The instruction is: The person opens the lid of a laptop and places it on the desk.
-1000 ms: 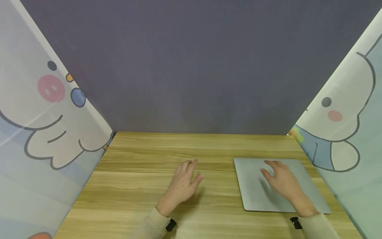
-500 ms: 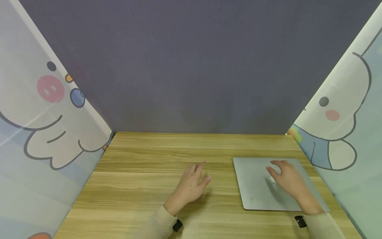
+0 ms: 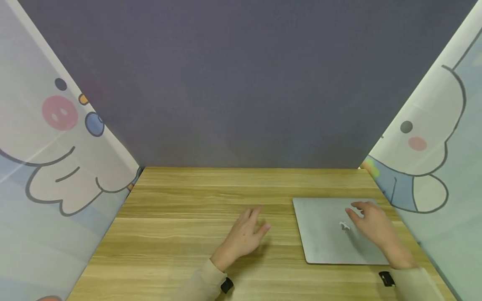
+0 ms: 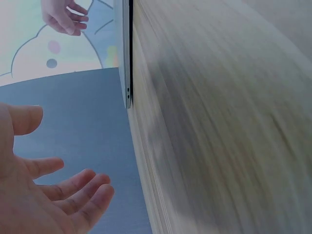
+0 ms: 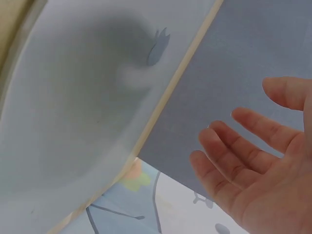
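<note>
A closed silver laptop lies flat on the right part of the wooden table, its shiny logo showing on the lid. Above the lid's right half hovers my right hand, fingers relaxed and holding nothing; that hand and forearm hide the laptop's right side. My left hand is over the table to the left of the laptop, thumb spread, nothing in it. In the left wrist view the laptop's thin side edge stands beyond the left hand's loose fingers. The right wrist view has the lid beside the right palm.
The wood-grain table reaches back to a dark grey panel. Cartoon-printed curtains close in the left and right sides. A black strap is at the right wrist, another at the left.
Both hands have drifted to the right, the right one uncovering the laptop's logo. The laptop stays where it was on the table; the view has shifted slightly.
</note>
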Tool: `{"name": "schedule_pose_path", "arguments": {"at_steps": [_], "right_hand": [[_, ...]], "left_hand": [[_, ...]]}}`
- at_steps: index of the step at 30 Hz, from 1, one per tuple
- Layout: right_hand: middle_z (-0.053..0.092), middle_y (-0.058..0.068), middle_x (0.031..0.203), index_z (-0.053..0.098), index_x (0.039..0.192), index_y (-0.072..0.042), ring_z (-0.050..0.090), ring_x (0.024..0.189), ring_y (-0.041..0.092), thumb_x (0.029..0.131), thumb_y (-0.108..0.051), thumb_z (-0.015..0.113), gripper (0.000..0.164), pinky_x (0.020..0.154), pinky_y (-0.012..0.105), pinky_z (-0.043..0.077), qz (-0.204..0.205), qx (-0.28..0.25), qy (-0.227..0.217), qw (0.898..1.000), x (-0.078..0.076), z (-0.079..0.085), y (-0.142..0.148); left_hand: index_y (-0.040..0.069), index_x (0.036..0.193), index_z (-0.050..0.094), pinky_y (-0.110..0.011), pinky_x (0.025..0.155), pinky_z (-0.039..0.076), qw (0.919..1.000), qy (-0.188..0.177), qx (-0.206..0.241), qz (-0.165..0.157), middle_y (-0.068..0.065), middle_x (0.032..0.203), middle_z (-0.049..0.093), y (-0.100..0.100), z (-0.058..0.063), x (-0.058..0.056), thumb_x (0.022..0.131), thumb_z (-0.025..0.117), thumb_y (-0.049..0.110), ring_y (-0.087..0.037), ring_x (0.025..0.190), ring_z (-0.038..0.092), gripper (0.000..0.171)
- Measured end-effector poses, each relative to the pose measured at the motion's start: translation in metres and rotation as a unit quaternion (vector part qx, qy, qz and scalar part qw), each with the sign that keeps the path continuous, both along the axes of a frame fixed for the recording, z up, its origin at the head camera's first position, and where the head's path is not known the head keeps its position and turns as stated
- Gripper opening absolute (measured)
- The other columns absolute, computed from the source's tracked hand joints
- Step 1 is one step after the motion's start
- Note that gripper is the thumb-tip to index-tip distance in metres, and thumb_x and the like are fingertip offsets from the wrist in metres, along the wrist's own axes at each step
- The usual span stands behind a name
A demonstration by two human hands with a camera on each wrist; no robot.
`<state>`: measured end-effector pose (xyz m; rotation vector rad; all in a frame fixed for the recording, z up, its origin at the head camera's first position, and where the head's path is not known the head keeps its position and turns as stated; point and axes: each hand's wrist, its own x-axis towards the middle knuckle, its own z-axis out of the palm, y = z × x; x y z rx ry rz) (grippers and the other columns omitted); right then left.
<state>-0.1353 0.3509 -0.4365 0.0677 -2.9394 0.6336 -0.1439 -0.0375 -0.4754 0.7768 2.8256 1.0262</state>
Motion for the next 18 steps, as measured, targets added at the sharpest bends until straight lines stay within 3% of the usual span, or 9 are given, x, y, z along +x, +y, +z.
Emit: {"name": "schedule_pose_path", "arguments": {"at_steps": [10, 18], "right_hand": [[0.062, 0.036, 0.12, 0.063, 0.123, 0.013, 0.062, 0.102, 0.053, 0.103, -0.03, 0.06, 0.048, 0.078, 0.062, 0.052, -0.018, -0.001, -0.011, 1.0, 0.002, -0.005, 0.015], [0.068, 0.03, 0.101, 0.066, 0.113, 0.012, 0.065, 0.09, 0.046, 0.099, -0.025, 0.065, 0.039, 0.071, 0.058, 0.053, -0.022, -0.008, 0.025, 0.999, -0.001, -0.015, 0.03]], "left_hand": [[0.01, 0.156, 0.037, -0.05, 0.101, 0.049, 0.9997, -0.012, 0.016, -0.01, -0.017, 0.142, 0.051, 0.015, -0.003, -0.001, 0.107, 0.037, 0.055, -0.033, 0.126, 0.054, 0.067], [0.012, 0.155, 0.039, -0.051, 0.101, 0.05, 0.9966, -0.058, 0.058, -0.007, -0.015, 0.142, 0.053, 0.024, -0.007, -0.004, 0.106, 0.039, 0.056, -0.032, 0.128, 0.053, 0.066]]}}
